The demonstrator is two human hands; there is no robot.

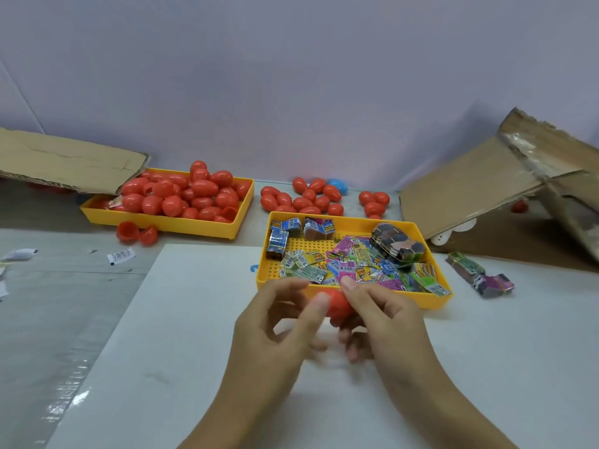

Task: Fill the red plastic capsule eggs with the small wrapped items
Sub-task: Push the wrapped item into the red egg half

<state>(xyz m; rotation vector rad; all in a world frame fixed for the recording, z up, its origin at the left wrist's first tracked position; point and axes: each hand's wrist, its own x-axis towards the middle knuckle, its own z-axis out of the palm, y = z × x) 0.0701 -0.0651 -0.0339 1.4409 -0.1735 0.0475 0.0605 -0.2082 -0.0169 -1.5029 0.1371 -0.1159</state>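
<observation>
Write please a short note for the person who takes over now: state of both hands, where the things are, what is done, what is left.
Hands: right hand grips a red egg; left hand has its fingers curled at the egg, grip blurred.
Things: wrapped items in the near yellow tray; red eggs piled in the far yellow tray; loose eggs behind the near tray; two open halves on the table.
Done: cannot tell which eggs are filled.
Left: finish the held egg, then go on.

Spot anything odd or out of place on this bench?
Yes. One blue egg sits among the loose red eggs behind the wrapper tray. Two open red halves lie outside the egg tray, and stray wrappers litter the left side.
</observation>
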